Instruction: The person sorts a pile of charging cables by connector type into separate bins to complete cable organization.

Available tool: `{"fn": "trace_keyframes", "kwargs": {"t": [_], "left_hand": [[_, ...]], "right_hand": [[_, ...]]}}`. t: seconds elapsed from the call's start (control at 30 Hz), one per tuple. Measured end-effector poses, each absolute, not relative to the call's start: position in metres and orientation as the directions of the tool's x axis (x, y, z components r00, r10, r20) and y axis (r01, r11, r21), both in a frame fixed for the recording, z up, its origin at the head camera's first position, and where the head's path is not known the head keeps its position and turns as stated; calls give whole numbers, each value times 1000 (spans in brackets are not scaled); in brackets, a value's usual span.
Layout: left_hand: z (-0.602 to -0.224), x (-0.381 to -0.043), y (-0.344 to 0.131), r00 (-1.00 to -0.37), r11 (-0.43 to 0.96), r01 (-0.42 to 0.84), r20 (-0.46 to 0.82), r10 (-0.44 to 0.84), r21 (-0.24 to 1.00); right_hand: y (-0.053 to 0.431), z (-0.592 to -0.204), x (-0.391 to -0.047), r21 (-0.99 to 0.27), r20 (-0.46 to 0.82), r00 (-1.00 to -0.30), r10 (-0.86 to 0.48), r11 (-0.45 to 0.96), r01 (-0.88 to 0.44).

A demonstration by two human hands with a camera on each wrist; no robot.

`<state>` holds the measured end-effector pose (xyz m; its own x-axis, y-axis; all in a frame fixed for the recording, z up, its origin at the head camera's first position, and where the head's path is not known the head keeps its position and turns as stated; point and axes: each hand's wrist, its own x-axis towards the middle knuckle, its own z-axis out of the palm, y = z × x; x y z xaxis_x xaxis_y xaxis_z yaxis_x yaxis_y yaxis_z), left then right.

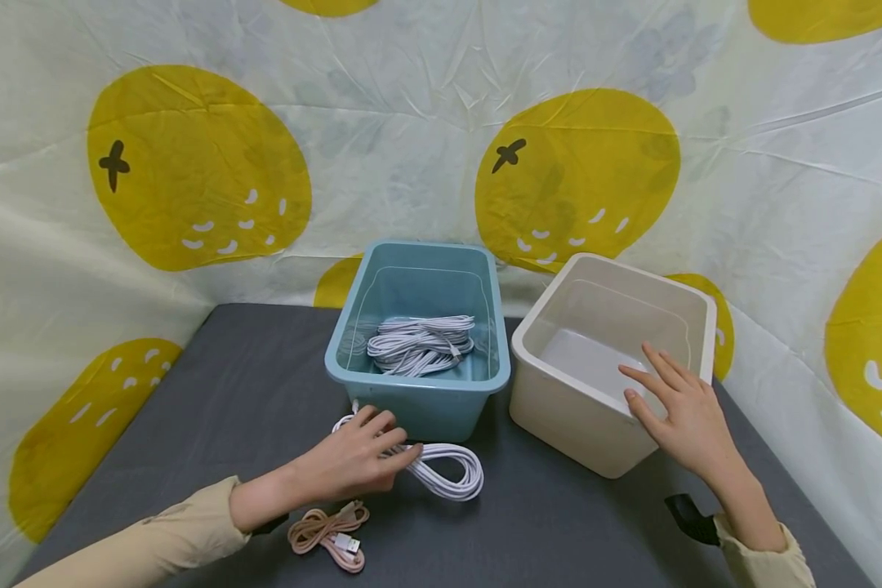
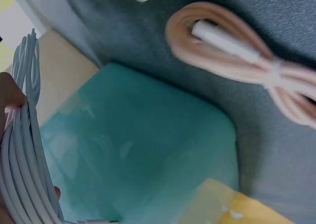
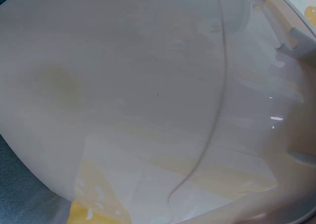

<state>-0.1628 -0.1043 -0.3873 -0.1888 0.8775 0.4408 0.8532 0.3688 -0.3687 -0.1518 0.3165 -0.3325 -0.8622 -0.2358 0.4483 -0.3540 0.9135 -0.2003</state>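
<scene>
In front of the blue bin (image 1: 415,402), low over the dark surface (image 1: 536,531), the left hand (image 1: 360,457) grips a white cable bundle (image 1: 472,474), fingers bent round its middle; the bundle's long axis runs left to right in the head view, sloping down a little to the right; its rounded loop end points right, while a slim plug (image 1: 355,406) stands up at the left end, near the bin's front wall. Left wrist view: strands run nearly upright, a thumb across them; plug at the lower end, pointing right there.

Right hand (image 1: 687,416) free of any load, fingers spread and pointing up-left, over the near right part of the beige bin (image 1: 569,420); contact with the rim cannot be told.

Beige bin right of the blue one, turned at an angle; blue bin holds a heap of white cables (image 1: 419,343), strands mostly lying crosswise; a pink cable (image 1: 309,531) lies coiled on the surface, just nearer the person than the left hand, its USB plug (image 1: 348,544) pointing right and slightly down; behind all, pale cloth (image 1: 389,180) printed with yellow fruit shapes.
</scene>
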Motion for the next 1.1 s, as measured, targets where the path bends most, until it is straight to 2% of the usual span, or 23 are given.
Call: {"fn": "trace_keyframes", "kwargs": {"t": [0.17, 0.57, 0.8, 1.1], "left_hand": [[-374, -159, -104, -204, 389, 860, 476, 856, -331], [-341, -151, -105, -196, 421, 845, 542, 817, -329], [-320, -149, -108, -171, 445, 816, 581, 796, -369], [-299, -161, -116, -175, 478, 780, 593, 786, -404]], "right_hand": [[317, -332, -152, -200, 453, -859, -238, 912, -358], [316, -332, -152, -205, 446, -864, -234, 913, -353], [316, -332, -152, -204, 446, -864, -234, 913, -353], [316, -331, -151, -207, 444, -865, -235, 912, -354]]}}
